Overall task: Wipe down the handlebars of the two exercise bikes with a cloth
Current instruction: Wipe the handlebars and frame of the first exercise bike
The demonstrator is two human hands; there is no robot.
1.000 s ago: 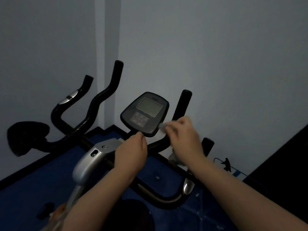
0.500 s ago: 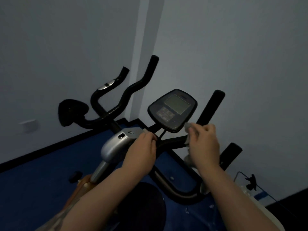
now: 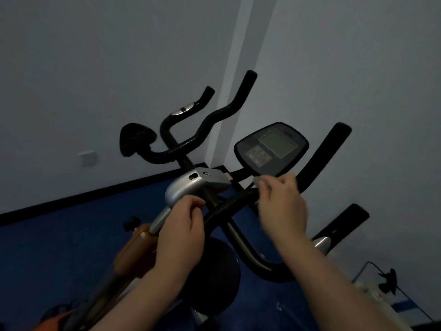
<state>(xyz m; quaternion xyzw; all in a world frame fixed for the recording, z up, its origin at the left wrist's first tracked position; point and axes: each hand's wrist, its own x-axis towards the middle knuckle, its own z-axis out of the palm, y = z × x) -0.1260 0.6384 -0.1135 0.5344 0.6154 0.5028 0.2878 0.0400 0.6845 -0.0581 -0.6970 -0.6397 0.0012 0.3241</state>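
Two hands working at near bike's handlebar, dim room. R hand is pinching a small pale cloth at fingertips, just under front edge of console; cloth is pressing at or just above the black bar where it curves up toward the R upright grip. Blurred, so exact contact can't be confirmed. L hand is curling loosely beside the silver stem housing, fingers bent in; whether it's gripping the bar or nothing — can't tell, bar hidden behind knuckles.

Key relation: bar's long axis is running from centre clamp out and up to the R, away from body. R hand w/ cloth is sitting at inner end of that run, so it's the nearer hand for the R grip; stroke probably needs to go outward-upward along the tube. Lower loop is lying below R wrist, prob. not yet reached.

Second bike's handlebars are standing further back-left near wall corner, well apart from both hands.
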